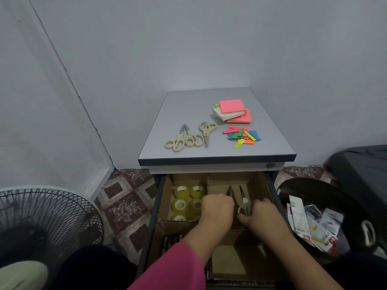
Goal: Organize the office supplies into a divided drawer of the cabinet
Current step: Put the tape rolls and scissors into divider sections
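Scissors (244,203) go blades-first into the drawer's (264,186) back right cardboard compartment, the right hand (264,214) curled round the handles. Left hand (217,206) rests fisted alongside; its grip I cannot tell. Best laid flat, parallel, leaving room for the three pairs (189,136) on the cabinet top (165,130).

The cabinet top (188,114) is light grey with a dark edge. On it, three scissors (189,136) have cream handles. The sticky note pads (233,111) are pink, white, orange and yellow. The little paper flags (243,136) are pink, blue, green, orange and yellow. In the drawer (259,185), the dividers are brown cardboard and the tape rolls (187,198) are clear yellow. The sleeve (176,268) is dark pink. The floor tiles (125,206) show dark red and pale squares. The fan (41,218) on the left has a black grille.
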### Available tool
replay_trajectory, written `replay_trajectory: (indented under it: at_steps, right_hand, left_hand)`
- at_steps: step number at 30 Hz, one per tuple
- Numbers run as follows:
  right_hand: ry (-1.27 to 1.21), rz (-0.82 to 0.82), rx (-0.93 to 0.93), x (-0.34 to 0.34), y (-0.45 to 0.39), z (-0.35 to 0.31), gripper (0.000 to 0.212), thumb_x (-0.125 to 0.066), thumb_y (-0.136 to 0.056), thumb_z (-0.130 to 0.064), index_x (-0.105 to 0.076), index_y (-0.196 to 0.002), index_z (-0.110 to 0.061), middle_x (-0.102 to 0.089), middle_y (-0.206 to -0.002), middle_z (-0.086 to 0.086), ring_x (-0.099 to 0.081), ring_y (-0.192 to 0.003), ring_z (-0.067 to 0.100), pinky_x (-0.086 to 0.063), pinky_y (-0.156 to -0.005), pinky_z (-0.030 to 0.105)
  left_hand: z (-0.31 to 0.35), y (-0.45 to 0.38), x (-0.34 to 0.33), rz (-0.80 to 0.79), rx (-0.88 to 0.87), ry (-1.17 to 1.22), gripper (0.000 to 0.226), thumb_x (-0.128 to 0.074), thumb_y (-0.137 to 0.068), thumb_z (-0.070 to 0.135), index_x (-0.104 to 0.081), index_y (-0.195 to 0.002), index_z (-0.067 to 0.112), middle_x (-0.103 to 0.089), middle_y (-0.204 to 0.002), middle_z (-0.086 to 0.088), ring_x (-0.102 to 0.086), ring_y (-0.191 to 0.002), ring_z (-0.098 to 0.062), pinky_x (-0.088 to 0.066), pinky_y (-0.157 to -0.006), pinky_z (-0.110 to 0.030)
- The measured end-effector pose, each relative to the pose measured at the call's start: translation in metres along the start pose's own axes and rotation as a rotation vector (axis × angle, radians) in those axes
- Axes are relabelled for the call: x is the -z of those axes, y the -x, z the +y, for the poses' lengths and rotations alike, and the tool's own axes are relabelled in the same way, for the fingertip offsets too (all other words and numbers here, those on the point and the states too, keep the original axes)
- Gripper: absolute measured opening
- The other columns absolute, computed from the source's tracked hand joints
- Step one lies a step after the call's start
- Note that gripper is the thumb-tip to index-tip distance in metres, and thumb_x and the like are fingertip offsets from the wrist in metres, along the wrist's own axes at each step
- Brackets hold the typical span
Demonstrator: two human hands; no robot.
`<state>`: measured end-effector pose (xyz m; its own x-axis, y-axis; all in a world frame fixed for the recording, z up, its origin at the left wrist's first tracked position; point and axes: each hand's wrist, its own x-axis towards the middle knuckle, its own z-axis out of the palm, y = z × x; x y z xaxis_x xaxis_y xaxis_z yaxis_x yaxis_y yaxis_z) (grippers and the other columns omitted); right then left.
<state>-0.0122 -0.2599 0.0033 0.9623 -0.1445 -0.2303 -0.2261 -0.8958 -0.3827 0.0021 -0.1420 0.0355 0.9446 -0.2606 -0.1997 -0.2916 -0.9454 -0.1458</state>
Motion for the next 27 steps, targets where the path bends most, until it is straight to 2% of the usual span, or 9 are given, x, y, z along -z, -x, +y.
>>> replay_trajectory:
  at_steps: [3,7,10,12,14,17,22,24,27]
  right_hand:
    - [0.003,-0.067,-0.033,0.001,-0.003,-0.001,0.035,-0.064,-0.083,-0.047,-0.056,-0.102,-0.019,-0.048,-0.104,0.000,-0.052,-0.082,0.008,-0.044,-0.068,0.021]
    - [-0.010,-0.188,-0.094,0.008,-0.008,-0.004,0.027,-0.064,-0.085,-0.043,-0.056,-0.088,-0.018,-0.056,-0.095,0.001,-0.056,-0.077,0.010,-0.046,-0.063,0.021]
    - [-0.019,-0.233,-0.113,0.009,-0.011,-0.007,0.025,-0.062,-0.088,-0.039,-0.054,-0.078,-0.018,-0.058,-0.083,-0.001,-0.057,-0.072,0.009,-0.046,-0.059,0.021]
    - [-0.017,-0.252,-0.116,0.008,-0.014,-0.008,0.024,-0.061,-0.089,-0.040,-0.057,-0.083,-0.017,-0.061,-0.088,0.001,-0.060,-0.079,0.012,-0.051,-0.069,0.024]
    - [0.019,-0.287,-0.114,0.009,-0.015,-0.011,0.025,-0.058,-0.091,-0.039,-0.060,-0.093,-0.014,-0.063,-0.095,0.003,-0.061,-0.087,0.014,-0.052,-0.078,0.027]
    - [0.076,-0.297,-0.089,0.008,-0.022,-0.014,0.026,-0.053,-0.095,-0.035,-0.060,-0.106,-0.013,-0.062,-0.105,0.004,-0.060,-0.094,0.016,-0.051,-0.081,0.028]
    - [0.074,-0.176,-0.020,-0.005,-0.040,-0.028,0.016,-0.055,-0.093,-0.027,-0.056,-0.079,-0.019,-0.058,-0.083,0.000,-0.056,-0.074,0.012,-0.045,-0.065,0.025]
    - [0.070,-0.243,-0.003,-0.011,-0.046,-0.034,0.007,-0.062,-0.089,-0.024,-0.061,-0.090,-0.017,-0.057,-0.083,-0.002,-0.059,-0.079,0.013,-0.048,-0.068,0.026]
    - [0.014,-0.294,0.034,-0.019,-0.050,-0.039,0.014,-0.067,-0.086,-0.021,-0.066,-0.098,-0.016,-0.064,-0.090,0.000,-0.063,-0.087,0.015,-0.053,-0.075,0.028]
  left_hand:
    - [0.003,-0.007,-0.004,-0.042,-0.012,-0.086,0.011,-0.057,-0.091,0.011,-0.054,-0.080,0.011,-0.057,-0.087,-0.007,-0.053,-0.081,-0.022,-0.039,-0.063,-0.033]
    - [-0.002,-0.014,-0.010,-0.046,-0.057,-0.065,0.014,-0.059,-0.090,0.013,-0.062,-0.104,0.010,-0.061,-0.110,-0.010,-0.051,-0.111,-0.027,-0.043,-0.080,-0.038]
    - [-0.022,-0.010,-0.020,0.250,-0.076,0.175,0.022,-0.058,-0.088,0.011,-0.066,-0.107,0.013,-0.056,-0.114,-0.008,-0.046,-0.113,-0.025,-0.046,-0.087,-0.035]
    - [-0.042,-0.007,-0.029,0.517,-0.024,0.343,0.024,-0.057,-0.087,0.013,-0.068,-0.108,0.017,-0.056,-0.108,-0.003,-0.049,-0.104,-0.020,-0.047,-0.077,-0.029]
    - [-0.063,-0.007,-0.042,0.633,0.061,0.431,0.026,-0.056,-0.088,0.013,-0.068,-0.111,0.018,-0.059,-0.105,-0.001,-0.049,-0.099,-0.018,-0.047,-0.074,-0.027]
    - [-0.080,-0.008,-0.055,0.553,0.218,0.633,0.031,-0.052,-0.091,0.011,-0.065,-0.118,0.019,-0.059,-0.114,-0.001,-0.046,-0.108,-0.017,-0.042,-0.085,-0.026]
    - [-0.081,-0.011,-0.056,0.501,0.289,0.809,0.029,-0.050,-0.092,0.009,-0.066,-0.114,0.017,-0.059,-0.115,-0.002,-0.048,-0.110,-0.016,-0.043,-0.086,-0.026]
    - [-0.081,-0.011,-0.057,0.490,0.275,0.812,0.028,-0.049,-0.092,0.010,-0.066,-0.113,0.018,-0.059,-0.114,0.000,-0.048,-0.109,-0.015,-0.044,-0.086,-0.025]
    - [-0.082,-0.010,-0.058,0.483,0.277,0.825,0.028,-0.049,-0.092,0.011,-0.066,-0.113,0.018,-0.059,-0.112,0.000,-0.049,-0.110,-0.016,-0.046,-0.088,-0.029]
